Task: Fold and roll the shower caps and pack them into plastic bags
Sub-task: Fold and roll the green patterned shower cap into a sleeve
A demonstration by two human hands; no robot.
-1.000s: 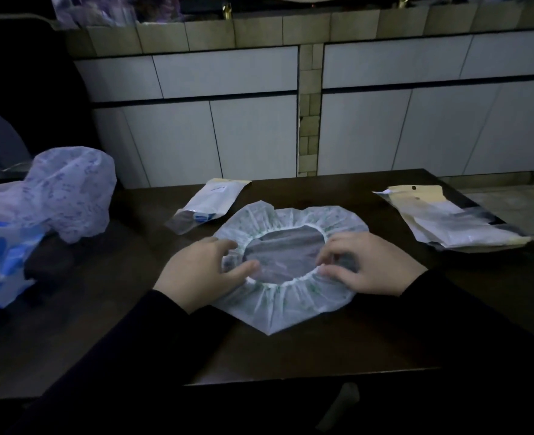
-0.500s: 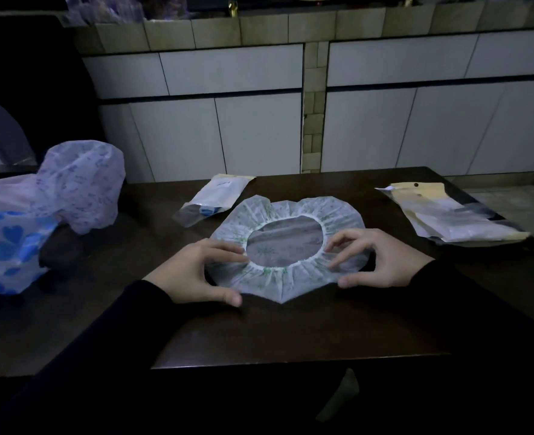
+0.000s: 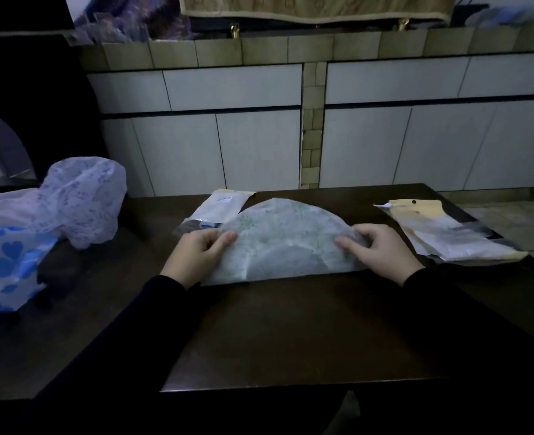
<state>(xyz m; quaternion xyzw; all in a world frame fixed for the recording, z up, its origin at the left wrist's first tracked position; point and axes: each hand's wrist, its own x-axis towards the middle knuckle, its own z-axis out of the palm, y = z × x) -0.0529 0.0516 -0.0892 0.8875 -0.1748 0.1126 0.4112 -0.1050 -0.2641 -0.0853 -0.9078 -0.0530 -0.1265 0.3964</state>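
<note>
Currently the folded shower cap [image 3: 286, 243] lies as a half-disc on the table [image 3: 291, 334], straight fold edge running 9-to-3 o'clock nearest the person, with the left hand [image 3: 196, 255] and right hand [image 3: 382, 249] each pinching one end, equally near.

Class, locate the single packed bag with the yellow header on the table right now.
In the head view, the packed bag lies left of centre at the table's far edge, partly under the folded shower cap.
</note>
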